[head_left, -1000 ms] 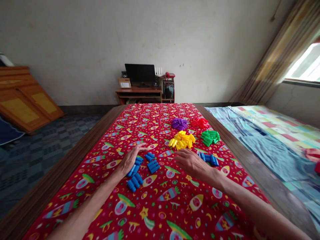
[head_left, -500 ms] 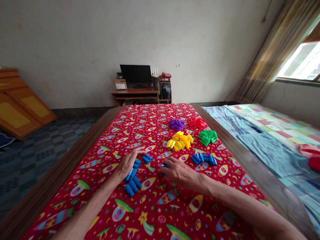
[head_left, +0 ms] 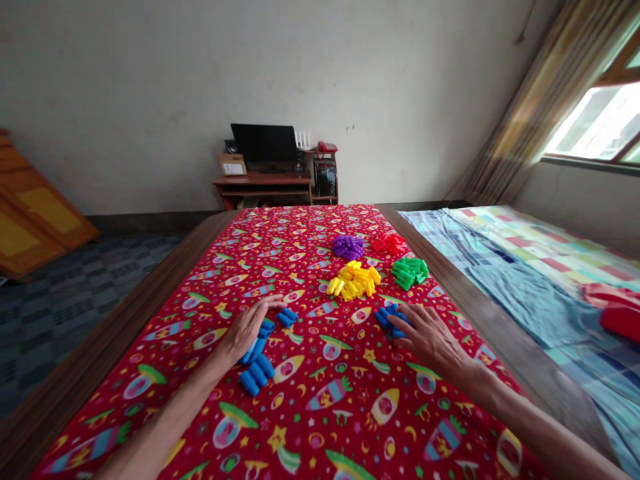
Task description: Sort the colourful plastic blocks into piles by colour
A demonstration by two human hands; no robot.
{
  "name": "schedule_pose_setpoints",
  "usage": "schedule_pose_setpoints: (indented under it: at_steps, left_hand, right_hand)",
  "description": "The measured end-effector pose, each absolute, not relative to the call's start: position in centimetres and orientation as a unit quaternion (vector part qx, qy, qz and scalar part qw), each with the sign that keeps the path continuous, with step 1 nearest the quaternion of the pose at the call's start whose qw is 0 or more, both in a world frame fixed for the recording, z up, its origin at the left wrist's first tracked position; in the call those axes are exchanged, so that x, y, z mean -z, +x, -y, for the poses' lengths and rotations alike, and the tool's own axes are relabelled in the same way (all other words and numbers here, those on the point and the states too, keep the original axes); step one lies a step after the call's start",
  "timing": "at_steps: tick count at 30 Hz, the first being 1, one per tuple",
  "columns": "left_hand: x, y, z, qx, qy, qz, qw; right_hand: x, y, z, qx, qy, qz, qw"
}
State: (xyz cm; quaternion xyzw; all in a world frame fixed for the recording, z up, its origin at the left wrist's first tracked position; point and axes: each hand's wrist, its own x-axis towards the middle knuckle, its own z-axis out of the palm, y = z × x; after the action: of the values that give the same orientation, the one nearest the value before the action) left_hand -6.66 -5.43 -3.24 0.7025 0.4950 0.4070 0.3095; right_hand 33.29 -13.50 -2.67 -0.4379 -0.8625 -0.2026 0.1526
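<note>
Several short blue plastic tubes (head_left: 257,375) lie in a loose cluster on the left of the patterned red cloth. Beside and partly over them rests my left hand (head_left: 249,328), open, fingers stretched toward a few more tubes (head_left: 287,317) at its tips. On the right, my right hand (head_left: 425,333) is over a second group of blue tubes (head_left: 387,315). Its fingers are spread and touch or nearly touch the pieces, some of which the hand covers. Nothing shows gripped in either hand.
Beyond the blue groups lie piles of yellow (head_left: 354,281), green (head_left: 410,272), purple (head_left: 349,247) and red (head_left: 389,243) tubes. The red cloth (head_left: 320,427) covers a dark wooden table (head_left: 165,280). A bed (head_left: 530,287) adjoins its right side; a computer desk (head_left: 270,179) stands behind.
My right hand has moved right, carrying blue tubes from the middle of the cloth to the right-hand blue group, and its fingers have spread. My left hand stays by its cluster.
</note>
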Motion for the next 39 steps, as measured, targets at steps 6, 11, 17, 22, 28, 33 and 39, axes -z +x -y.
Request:
schedule_pose_setpoints:
  at_steps: [6, 11, 17, 22, 28, 33, 39]
  left_hand:
    - [3.5, -6.2, 5.6, -0.442, 0.680, -0.497, 0.309]
    - [4.0, -6.8, 4.9, -0.442, 0.671, -0.473, 0.362]
    - [4.5, -7.0, 4.7, -0.452, 0.661, -0.492, 0.342]
    - [4.9, -7.2, 4.7, -0.444, 0.668, -0.498, 0.329]
    - [4.3, -7.2, 4.9, -0.411, 0.697, -0.505, 0.299]
    - [3.6, -6.9, 5.0, -0.411, 0.694, -0.505, 0.308]
    - [3.2, -6.5, 5.1, -0.460, 0.655, -0.491, 0.343]
  right_hand:
    - [0.5, 27.9, 12.5, 0.117, -0.374, 0.897, 0.203]
    - [-0.3, 19.9, 9.9, 0.061, -0.258, 0.945, 0.189]
    - [0.7, 12.5, 6.2, 0.046, -0.217, 0.965, 0.137]
    - [1.6, 13.7, 5.6, 0.021, -0.256, 0.963, 0.079]
    - [-0.6, 21.5, 7.3, 0.003, -0.324, 0.931, 0.170]
    - [-1.9, 29.6, 8.9, 0.034, -0.415, 0.884, 0.211]
    - [-1.0, 34.6, 11.0, 0.014, -0.463, 0.858, 0.219]
